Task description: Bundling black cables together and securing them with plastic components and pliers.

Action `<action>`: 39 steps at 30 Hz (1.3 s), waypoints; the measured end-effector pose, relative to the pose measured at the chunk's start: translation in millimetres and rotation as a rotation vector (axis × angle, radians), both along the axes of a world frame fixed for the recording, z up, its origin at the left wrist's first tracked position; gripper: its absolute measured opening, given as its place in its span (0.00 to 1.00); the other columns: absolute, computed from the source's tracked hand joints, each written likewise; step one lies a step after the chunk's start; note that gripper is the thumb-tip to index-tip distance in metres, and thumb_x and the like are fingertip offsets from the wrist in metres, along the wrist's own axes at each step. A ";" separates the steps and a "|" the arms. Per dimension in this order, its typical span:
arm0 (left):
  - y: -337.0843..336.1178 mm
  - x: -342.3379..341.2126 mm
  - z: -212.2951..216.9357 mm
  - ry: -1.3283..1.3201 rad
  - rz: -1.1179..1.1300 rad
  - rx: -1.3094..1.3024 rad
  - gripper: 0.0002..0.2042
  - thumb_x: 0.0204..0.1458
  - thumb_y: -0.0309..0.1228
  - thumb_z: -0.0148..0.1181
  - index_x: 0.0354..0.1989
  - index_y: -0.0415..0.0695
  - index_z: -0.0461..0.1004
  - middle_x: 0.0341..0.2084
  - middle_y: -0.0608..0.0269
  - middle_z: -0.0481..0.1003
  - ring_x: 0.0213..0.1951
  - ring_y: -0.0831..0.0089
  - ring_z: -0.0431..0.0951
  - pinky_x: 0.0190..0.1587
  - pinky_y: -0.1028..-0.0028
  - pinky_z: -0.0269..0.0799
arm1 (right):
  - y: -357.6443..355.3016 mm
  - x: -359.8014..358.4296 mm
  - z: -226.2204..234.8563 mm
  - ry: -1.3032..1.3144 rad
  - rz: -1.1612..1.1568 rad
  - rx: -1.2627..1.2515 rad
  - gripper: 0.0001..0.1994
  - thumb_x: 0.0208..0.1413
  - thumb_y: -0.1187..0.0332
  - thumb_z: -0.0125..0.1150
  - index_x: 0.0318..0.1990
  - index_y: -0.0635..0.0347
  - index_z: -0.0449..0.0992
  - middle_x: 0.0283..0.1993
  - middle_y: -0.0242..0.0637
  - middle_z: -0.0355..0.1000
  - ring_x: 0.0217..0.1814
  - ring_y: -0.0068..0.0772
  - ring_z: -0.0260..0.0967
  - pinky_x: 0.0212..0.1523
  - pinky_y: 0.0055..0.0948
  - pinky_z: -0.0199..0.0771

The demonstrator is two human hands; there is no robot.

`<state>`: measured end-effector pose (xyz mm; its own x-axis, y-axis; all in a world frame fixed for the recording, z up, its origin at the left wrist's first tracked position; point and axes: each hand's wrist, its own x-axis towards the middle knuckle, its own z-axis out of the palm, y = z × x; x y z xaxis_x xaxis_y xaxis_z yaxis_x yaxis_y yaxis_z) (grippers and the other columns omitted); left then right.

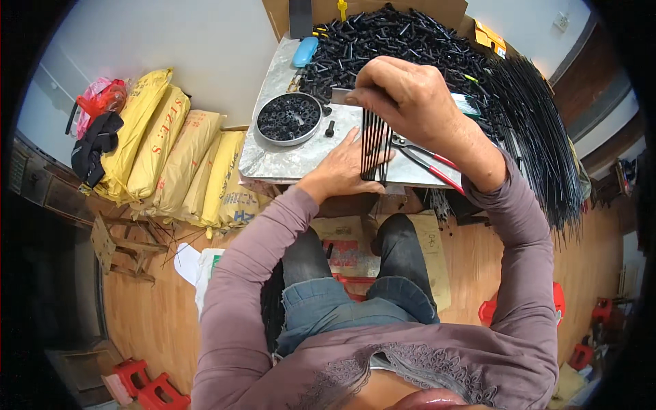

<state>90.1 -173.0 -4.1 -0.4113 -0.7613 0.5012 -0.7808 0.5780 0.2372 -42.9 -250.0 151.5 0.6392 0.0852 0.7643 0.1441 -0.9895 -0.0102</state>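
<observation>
— Black thin rods (373,145), a small bunch of them, stand upright on the metal-topped table (280,160). Why upright?

— It looks like a way to level their ends: the lower tips rest on the tabletop while the right hand (410,99) pinches the bunch from above, fingers closed around the tops.

— And the left hand (345,167)?

— It lies flat beside the bunch, palm down, fingers stretched out and touching the rods' lower part. It grips nothing; it seems to act as a stop so the rods stay in a row.

— What sits close by?

— Red-handled pliers (424,158) lie on the table just right of the rods, under the right wrist, within easy reach. A round metal tin (289,118) of small black parts stands left of the hands, with one loose black piece (330,128) beside it.

— Behind that?

— A heap of black plastic pieces (396,41) covers the far end of the table, and a long bundle of black rods (540,130) hangs off its right side. Yellow sacks (171,150) lean against the wall on the left.
</observation>
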 end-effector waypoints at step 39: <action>4.7 10.0 -14.9 0.091 0.225 0.177 0.48 0.39 0.55 0.66 0.62 0.30 0.56 0.66 0.42 0.50 0.68 0.45 0.45 0.68 0.53 0.44 | -150.5 30.8 -124.1 0.272 -0.508 0.181 0.06 0.53 0.65 0.60 0.34 0.55 0.74 0.30 0.38 0.75 0.31 0.42 0.74 0.30 0.34 0.72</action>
<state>100.1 -168.3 -19.0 -0.1815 -0.9073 0.3794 -0.8554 0.3359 0.3942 -12.0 -400.5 27.4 0.7404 -0.3982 0.5415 -0.3776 -0.9129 -0.1550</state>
